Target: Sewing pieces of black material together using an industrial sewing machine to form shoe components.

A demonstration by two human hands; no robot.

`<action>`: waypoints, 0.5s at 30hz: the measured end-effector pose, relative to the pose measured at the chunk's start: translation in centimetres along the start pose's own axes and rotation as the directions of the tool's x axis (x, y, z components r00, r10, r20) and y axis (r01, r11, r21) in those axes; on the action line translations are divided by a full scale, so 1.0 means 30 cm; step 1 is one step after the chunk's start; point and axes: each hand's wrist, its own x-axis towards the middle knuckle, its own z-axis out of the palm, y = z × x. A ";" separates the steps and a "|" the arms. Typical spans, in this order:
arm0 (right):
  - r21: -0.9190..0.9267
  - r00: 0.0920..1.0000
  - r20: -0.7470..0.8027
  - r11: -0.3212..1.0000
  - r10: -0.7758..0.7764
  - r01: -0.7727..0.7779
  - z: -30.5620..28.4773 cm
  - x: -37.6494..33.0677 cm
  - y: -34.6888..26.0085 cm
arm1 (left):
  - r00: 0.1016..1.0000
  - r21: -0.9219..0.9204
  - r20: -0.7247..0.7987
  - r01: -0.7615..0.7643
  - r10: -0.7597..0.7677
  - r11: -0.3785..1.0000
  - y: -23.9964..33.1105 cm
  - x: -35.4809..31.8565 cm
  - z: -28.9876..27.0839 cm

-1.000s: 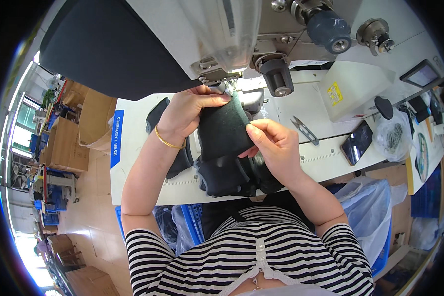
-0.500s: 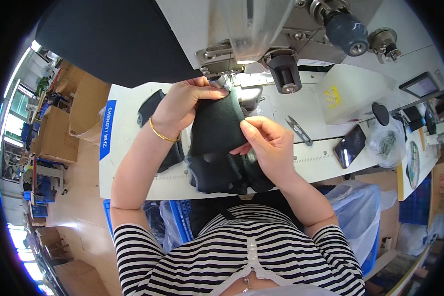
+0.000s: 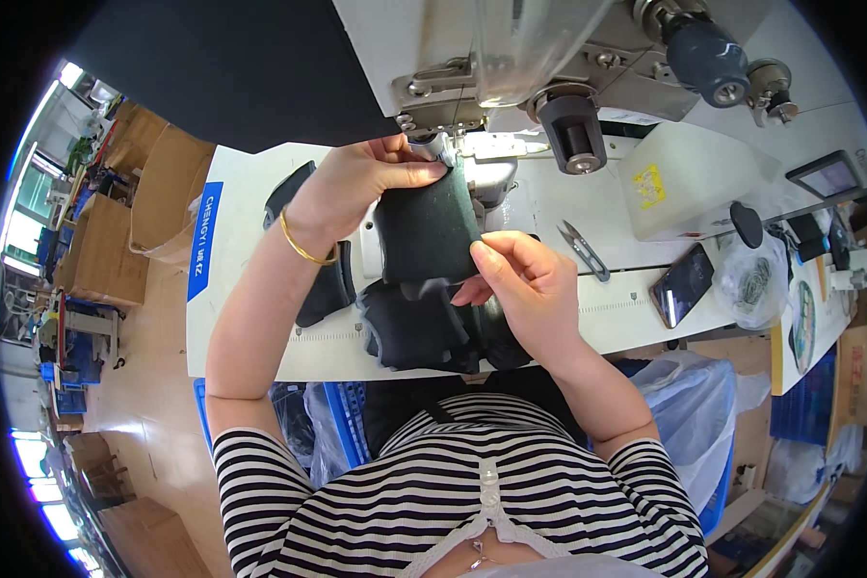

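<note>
A black fabric piece (image 3: 426, 231) lies under the sewing machine's needle area (image 3: 443, 149), its far end at the presser foot. My left hand (image 3: 376, 183) is closed on its far left edge, thumb on top, close beside the foot. With thumb and fingers, my right hand (image 3: 525, 284) pinches the piece's right edge nearer to me. Below it, more black padded pieces (image 3: 414, 328) rest at the table's front edge. Other dark pieces (image 3: 328, 289) lie left of my left wrist, partly hidden by the forearm.
Thread snips (image 3: 585, 252) and a phone (image 3: 682, 286) lie on the white table (image 3: 588, 337) to the right, with a plastic bag (image 3: 751, 284) beyond. The machine head (image 3: 568, 72) overhangs the far side. Below stands a blue crate (image 3: 347, 424); cardboard boxes (image 3: 111, 250) stand at left.
The fabric piece has moved a little farther under the foot, and less of it shows between my hands and the padded pieces. Both hands keep their hold. The view has shifted slightly.
</note>
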 end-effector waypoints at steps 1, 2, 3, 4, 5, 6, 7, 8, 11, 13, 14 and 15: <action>0.024 1.000 0.026 1.000 0.017 -0.017 -0.001 -0.004 0.001 | 1.000 0.000 -0.003 0.003 -0.003 1.000 0.003 0.000 -0.007; 0.026 0.999 0.028 0.999 0.019 -0.020 0.001 -0.006 -0.003 | 0.999 0.043 0.034 0.002 -0.004 0.999 0.007 0.004 -0.021; 0.036 0.999 0.033 0.999 0.031 -0.032 0.003 -0.005 -0.012 | 0.997 0.086 0.074 0.000 -0.007 0.996 0.011 0.010 -0.030; 0.046 0.998 0.037 0.998 0.042 -0.044 0.004 -0.004 -0.016 | 0.997 0.086 0.076 0.002 -0.009 0.996 0.014 0.011 -0.032; 0.048 0.998 0.035 0.998 0.043 -0.045 0.007 -0.001 -0.015 | 0.997 0.056 0.067 0.038 -0.042 0.998 0.018 0.012 -0.034; 0.037 0.999 0.039 0.999 0.032 -0.033 0.012 0.005 -0.010 | 0.995 0.025 0.061 0.074 -0.075 0.997 0.021 0.014 -0.033; 0.026 0.999 0.044 0.999 0.021 -0.022 0.013 0.010 -0.007 | 0.995 0.027 0.064 0.077 -0.078 0.997 0.025 0.018 -0.030; 0.027 0.999 0.039 0.999 0.022 -0.023 0.012 0.014 -0.006 | 0.994 0.009 0.023 0.106 -0.106 0.994 0.031 0.022 -0.023; 0.017 0.999 0.031 1.000 0.020 -0.020 0.009 0.027 -0.006 | 0.996 -0.021 -0.014 0.084 -0.084 0.996 0.050 0.030 0.006; 0.021 1.000 0.027 1.000 -0.003 0.002 0.011 0.036 -0.010 | 0.999 -0.030 -0.016 0.031 -0.031 0.999 0.048 0.036 0.002; 0.023 1.000 0.025 1.000 -0.004 0.003 0.011 0.043 -0.010 | 0.995 -0.032 -0.076 0.064 -0.066 0.997 0.029 0.052 -0.020; 0.031 1.000 0.032 1.000 0.000 -0.001 0.013 0.049 -0.007 | 0.985 -0.036 -0.135 0.099 -0.103 0.994 0.015 0.064 -0.040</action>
